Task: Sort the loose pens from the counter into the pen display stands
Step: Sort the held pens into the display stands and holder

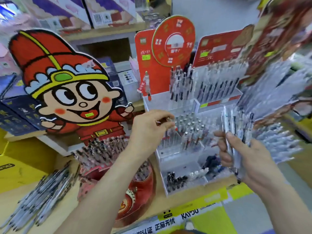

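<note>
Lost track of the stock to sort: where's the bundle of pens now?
Head view, right side: the bundle of pens stands upright in the right hand, right of the clear tiered stand where the left hand pinches one pen.

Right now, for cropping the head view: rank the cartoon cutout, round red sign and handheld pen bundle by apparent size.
Largest: cartoon cutout, clearly.
Then: round red sign and pen bundle look comparable; the bundle is nearer the camera, so unranked.

Bright, even indoor light with soft shadows; motion blur smears everything, and wide-angle distortion bends the edges.
</note>
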### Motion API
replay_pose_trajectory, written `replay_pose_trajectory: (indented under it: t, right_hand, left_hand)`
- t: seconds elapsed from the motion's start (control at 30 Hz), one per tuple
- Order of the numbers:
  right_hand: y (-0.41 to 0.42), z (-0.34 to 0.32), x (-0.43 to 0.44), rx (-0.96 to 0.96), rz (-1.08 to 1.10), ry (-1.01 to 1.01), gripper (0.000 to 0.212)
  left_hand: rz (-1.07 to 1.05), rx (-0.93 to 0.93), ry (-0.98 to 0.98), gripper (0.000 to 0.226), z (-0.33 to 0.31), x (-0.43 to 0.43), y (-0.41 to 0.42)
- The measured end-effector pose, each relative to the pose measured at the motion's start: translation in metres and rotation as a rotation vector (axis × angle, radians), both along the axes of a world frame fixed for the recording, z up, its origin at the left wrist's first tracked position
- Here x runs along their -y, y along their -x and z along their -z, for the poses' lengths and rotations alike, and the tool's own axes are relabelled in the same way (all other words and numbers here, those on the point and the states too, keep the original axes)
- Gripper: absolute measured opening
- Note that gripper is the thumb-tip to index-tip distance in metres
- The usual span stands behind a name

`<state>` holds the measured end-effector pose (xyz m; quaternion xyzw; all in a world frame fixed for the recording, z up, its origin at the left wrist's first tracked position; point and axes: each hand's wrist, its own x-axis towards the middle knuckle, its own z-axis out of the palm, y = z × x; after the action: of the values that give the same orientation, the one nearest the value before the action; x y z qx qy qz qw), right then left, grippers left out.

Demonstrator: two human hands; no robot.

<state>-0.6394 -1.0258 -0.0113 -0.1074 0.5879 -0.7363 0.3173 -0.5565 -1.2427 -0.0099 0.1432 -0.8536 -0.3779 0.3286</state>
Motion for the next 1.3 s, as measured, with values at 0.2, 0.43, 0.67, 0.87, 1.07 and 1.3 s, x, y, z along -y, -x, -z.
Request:
replay_pose_trajectory:
  t: [0.2, 0.43, 0.67, 0.87, 1.07, 1.3]
  right_hand:
    - [0.018, 0.003, -0.009, 0.015, -0.037, -0.038, 0.035]
    - [0.019, -0.001, -0.003, 0.026, -0.134, -0.033, 0.033]
    - [0.020, -0.002, -0.002, 0.050, -0.141, -0.023, 0.026]
    - [0.023, -0.002, -0.004, 0.052, -0.165, -0.030, 0.034]
    - [0.024, 0.001, -0.004, 0.089, -0.161, -0.053, 0.033]
    - [0.027, 0.008, 0.003, 0.063, -0.182, -0.025, 0.070]
  left_hand:
    - [0.044, 0.091, 0.083, 0.021, 0.010, -0.008, 0.017]
    - [0.070, 0.209, 0.109, 0.026, 0.001, -0.006, 0.029]
    - [0.145, 0.358, 0.027, 0.015, -0.015, 0.002, 0.032]
    - [0.198, 0.388, 0.173, 0.011, -0.009, 0.006, 0.032]
    - [0.320, 0.469, 0.291, 0.019, -0.002, -0.003, 0.035]
    - [0.338, 0.411, 0.522, 0.019, 0.000, -0.001, 0.044]
